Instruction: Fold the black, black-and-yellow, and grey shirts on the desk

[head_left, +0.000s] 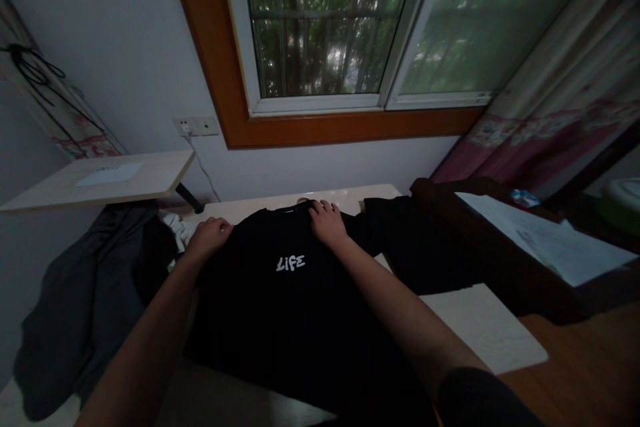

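A big window (330, 20) is in the wall, past the worktop (487, 337); on the worktop lies the black shirt (295, 320), spread out between the two arms, with its neck toward the wall; more black cloth (420, 240) lies to the right of it; a heap of grey clothes (75, 307) is on the left, under a small shelf (75, 188); the left hand (207, 240) has its fingers curled in at the shirt's shoulder, but I cannot tell if it pinches the cloth; the right hand (327, 221) rests on the shirt beside the neck, fingers a little apart; small white letters (291, 263) show on the front.
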Tool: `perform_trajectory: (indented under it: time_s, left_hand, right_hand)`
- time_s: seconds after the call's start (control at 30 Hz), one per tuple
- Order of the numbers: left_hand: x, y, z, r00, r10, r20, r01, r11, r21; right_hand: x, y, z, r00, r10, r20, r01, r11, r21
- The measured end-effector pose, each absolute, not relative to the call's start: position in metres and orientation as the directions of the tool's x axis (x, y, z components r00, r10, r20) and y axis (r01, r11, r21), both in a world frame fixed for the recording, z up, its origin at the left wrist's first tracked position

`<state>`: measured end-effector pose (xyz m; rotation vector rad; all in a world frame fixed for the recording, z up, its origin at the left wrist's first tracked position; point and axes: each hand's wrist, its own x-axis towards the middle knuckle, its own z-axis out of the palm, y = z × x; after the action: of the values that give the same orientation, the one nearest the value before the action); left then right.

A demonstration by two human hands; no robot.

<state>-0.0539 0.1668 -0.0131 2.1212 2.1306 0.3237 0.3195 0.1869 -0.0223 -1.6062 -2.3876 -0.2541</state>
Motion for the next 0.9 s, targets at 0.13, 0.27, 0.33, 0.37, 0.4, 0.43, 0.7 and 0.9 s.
perform_trajectory:
  time_s: [0.13, 0.27, 0.33, 0.37, 0.4, 0.43, 0.7, 0.9]
  left_hand:
    - [-0.028, 0.185, -0.018, 0.011, 0.997, 0.082, 0.965, -0.033, 0.261]
    - [-0.010, 0.205, -0.027, 0.056, 0.995, 0.080, 0.953, -0.077, 0.293]
    - [-0.007, 0.213, -0.029, 0.064, 0.994, 0.084, 0.947, -0.087, 0.309]
    - [-0.007, 0.215, -0.028, 0.058, 0.994, 0.094, 0.946, -0.085, 0.314]
    - [-0.008, 0.217, -0.028, 0.046, 0.993, 0.112, 0.946, -0.079, 0.315]
    - [-0.009, 0.218, -0.026, 0.028, 0.990, 0.136, 0.947, -0.070, 0.313]
    - [0.000, 0.196, -0.021, -0.145, 0.915, 0.377, 0.978, 0.074, 0.197]
    - [0.014, 0.188, -0.028, -0.156, 0.950, 0.270, 0.985, 0.129, 0.116]
  right_hand:
    - [0.320, 0.186, -0.026, -0.351, 0.892, 0.283, 0.930, 0.369, -0.009]
    - [0.322, 0.186, -0.025, -0.360, 0.888, 0.287, 0.926, 0.377, -0.005]
    - [0.323, 0.187, -0.025, -0.360, 0.884, 0.297, 0.926, 0.376, 0.002]
    - [0.323, 0.188, -0.025, -0.361, 0.882, 0.302, 0.926, 0.377, 0.005]
    - [0.323, 0.189, -0.025, -0.361, 0.881, 0.306, 0.926, 0.377, 0.008]
    - [0.324, 0.189, -0.025, -0.360, 0.880, 0.310, 0.927, 0.376, 0.009]
    - [0.322, 0.193, -0.031, -0.363, 0.865, 0.346, 0.917, 0.398, -0.031]
    - [0.329, 0.197, -0.040, -0.378, 0.885, 0.271, 0.904, 0.416, -0.098]
